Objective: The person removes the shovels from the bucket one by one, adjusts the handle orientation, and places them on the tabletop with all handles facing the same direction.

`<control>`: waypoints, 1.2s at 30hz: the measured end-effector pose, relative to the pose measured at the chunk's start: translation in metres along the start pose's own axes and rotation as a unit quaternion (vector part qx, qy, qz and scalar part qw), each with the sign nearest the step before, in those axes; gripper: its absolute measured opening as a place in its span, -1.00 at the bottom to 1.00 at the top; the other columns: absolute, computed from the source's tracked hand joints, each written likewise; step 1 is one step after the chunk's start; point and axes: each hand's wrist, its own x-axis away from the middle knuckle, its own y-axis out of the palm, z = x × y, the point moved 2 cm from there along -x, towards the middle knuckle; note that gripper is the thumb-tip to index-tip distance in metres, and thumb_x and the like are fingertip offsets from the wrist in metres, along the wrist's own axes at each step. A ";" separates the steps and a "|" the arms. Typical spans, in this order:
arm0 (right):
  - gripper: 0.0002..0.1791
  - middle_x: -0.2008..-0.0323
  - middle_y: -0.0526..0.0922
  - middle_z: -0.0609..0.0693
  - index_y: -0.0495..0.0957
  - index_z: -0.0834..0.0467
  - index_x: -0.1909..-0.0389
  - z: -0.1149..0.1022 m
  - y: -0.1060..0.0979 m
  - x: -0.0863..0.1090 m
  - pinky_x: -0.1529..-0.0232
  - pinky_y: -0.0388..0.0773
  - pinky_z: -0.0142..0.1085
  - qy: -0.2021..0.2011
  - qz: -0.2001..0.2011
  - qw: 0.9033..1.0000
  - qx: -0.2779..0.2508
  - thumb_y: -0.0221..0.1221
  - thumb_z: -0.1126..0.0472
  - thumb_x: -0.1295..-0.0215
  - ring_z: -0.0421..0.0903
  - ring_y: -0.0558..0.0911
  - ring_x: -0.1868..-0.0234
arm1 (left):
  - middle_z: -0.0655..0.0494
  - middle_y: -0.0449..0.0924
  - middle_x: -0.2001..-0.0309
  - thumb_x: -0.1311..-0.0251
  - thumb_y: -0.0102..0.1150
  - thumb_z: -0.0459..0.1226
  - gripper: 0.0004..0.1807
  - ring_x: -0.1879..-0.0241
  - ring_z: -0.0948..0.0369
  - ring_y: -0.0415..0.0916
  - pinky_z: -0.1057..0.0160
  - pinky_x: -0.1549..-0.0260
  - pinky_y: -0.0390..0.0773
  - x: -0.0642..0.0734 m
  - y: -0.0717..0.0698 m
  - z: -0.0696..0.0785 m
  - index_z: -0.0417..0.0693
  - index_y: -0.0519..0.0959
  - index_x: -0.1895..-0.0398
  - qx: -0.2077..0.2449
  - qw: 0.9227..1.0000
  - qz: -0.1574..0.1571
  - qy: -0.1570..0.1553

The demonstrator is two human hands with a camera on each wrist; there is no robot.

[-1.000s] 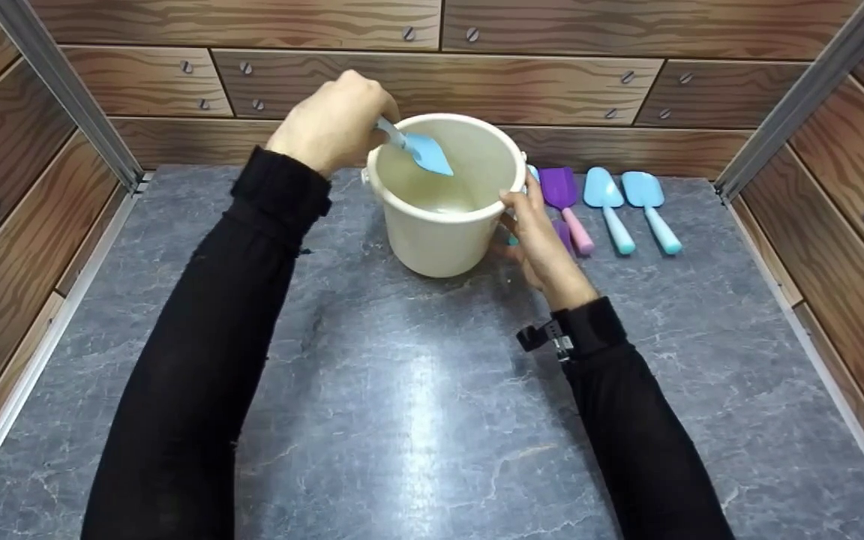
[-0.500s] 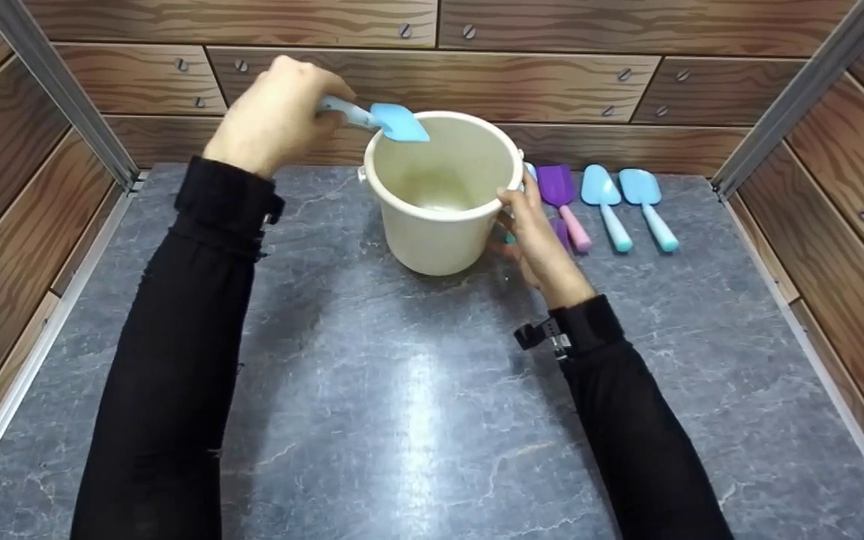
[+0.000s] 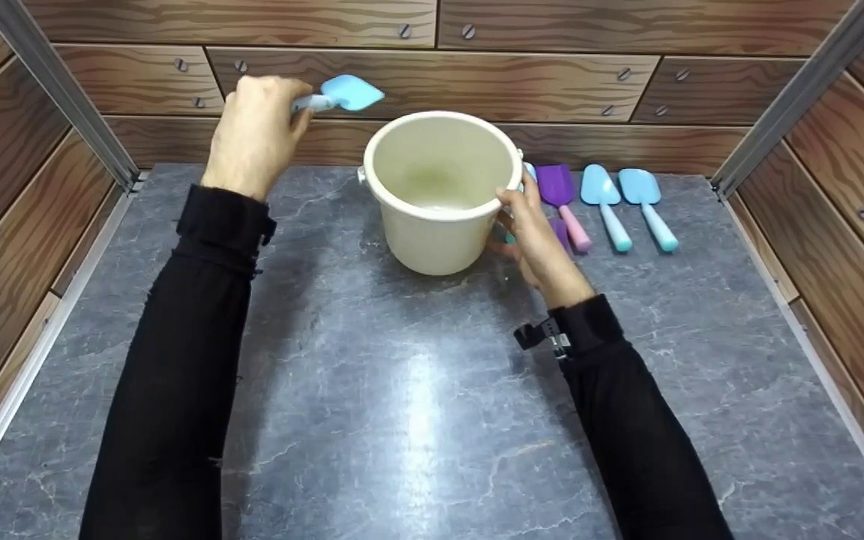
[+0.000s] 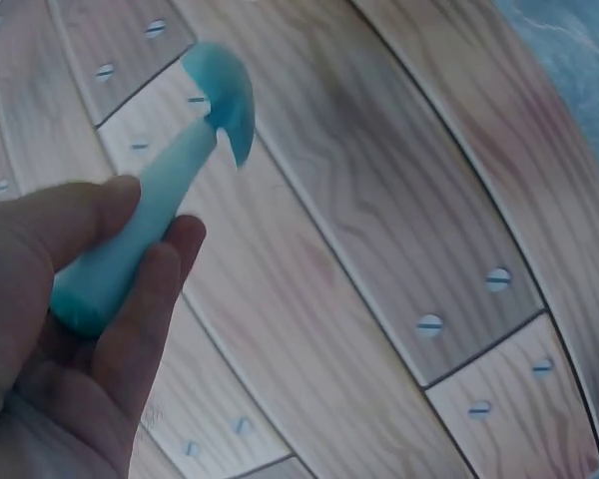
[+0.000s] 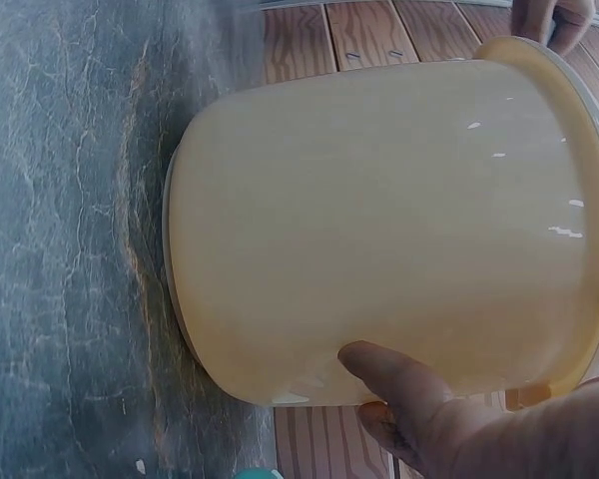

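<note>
My left hand (image 3: 256, 131) grips the handle of a small blue toy trowel (image 3: 353, 93), held up to the left of a cream bucket (image 3: 432, 241). In the left wrist view, thumb and fingers close round the pale handle (image 4: 145, 225), and the curved blade (image 4: 230, 100) points away. The bucket stands upright on the grey surface, its inside partly visible. My right hand (image 3: 543, 240) holds the bucket's right side, one digit up at the rim. Fingers (image 5: 399, 379) lie against the outer wall in the right wrist view.
Right of the bucket lie a purple shovel with a pink handle (image 3: 563, 199) and two light-blue ones, a rounded shovel (image 3: 603, 195) and a squarer shovel (image 3: 642, 191). More pieces are partly hidden behind my right hand. Wood-patterned panels (image 3: 432, 82) wall the back and sides.
My left hand has carried the trowel from over the bucket's opening to the left and up, clear of the rim. Bucket and right hand have stayed in place.
</note>
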 end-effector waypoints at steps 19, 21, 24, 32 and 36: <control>0.05 -0.99 -0.23 0.14 -0.39 -0.26 -0.99 0.000 0.001 0.000 -0.84 0.17 0.52 0.000 0.006 1.000 -0.001 0.02 -0.08 -0.72 0.37 -0.01 -0.97 | -0.44 0.89 0.02 -0.68 0.29 -0.39 -0.79 -0.03 -0.49 0.88 -0.41 -0.07 0.87 0.020 0.057 -0.038 -0.41 0.82 0.03 -0.048 0.998 0.028 -0.025; 0.05 -1.00 -0.24 0.14 -0.39 -0.27 -0.99 0.000 0.001 0.000 -0.84 0.17 0.51 0.000 0.005 1.000 -0.001 0.02 -0.08 -0.72 0.37 -0.02 -0.97 | -0.45 0.89 0.03 -0.68 0.32 -0.36 -0.78 -0.03 -0.50 0.87 -0.43 -0.06 0.86 0.022 0.062 -0.041 -0.42 0.83 0.04 -0.048 0.998 0.027 -0.027; 0.05 -1.00 -0.25 0.13 -0.38 -0.28 -0.99 0.000 0.001 0.000 -0.84 0.18 0.51 -0.002 0.002 1.000 0.000 0.02 -0.08 -0.72 0.37 -0.02 -0.97 | -0.46 0.89 0.04 -0.68 0.33 -0.35 -0.77 -0.02 -0.50 0.87 -0.43 -0.03 0.87 0.026 0.069 -0.045 -0.43 0.82 0.08 -0.051 0.998 0.022 -0.030; 0.03 -0.99 -0.24 0.13 -0.36 -0.28 -0.99 0.000 0.000 0.000 -0.83 0.18 0.51 -0.007 -0.003 1.000 0.002 0.00 -0.08 -0.72 0.37 -0.01 -0.97 | -0.49 0.88 0.02 -0.65 0.34 -0.34 -0.75 -0.02 -0.54 0.85 -0.46 -0.03 0.86 0.032 0.087 -0.054 -0.44 0.80 0.10 -0.078 0.996 0.000 -0.031; 0.03 -0.99 -0.22 0.14 -0.36 -0.26 -0.99 0.000 0.000 0.000 -0.83 0.20 0.51 -0.008 -0.002 1.000 0.003 0.00 -0.07 -0.72 0.37 0.01 -0.96 | -0.49 0.88 0.00 -0.68 0.37 -0.29 -0.72 -0.02 -0.53 0.86 -0.46 -0.03 0.86 0.035 0.096 -0.059 -0.45 0.82 0.04 -0.074 0.996 -0.009 -0.040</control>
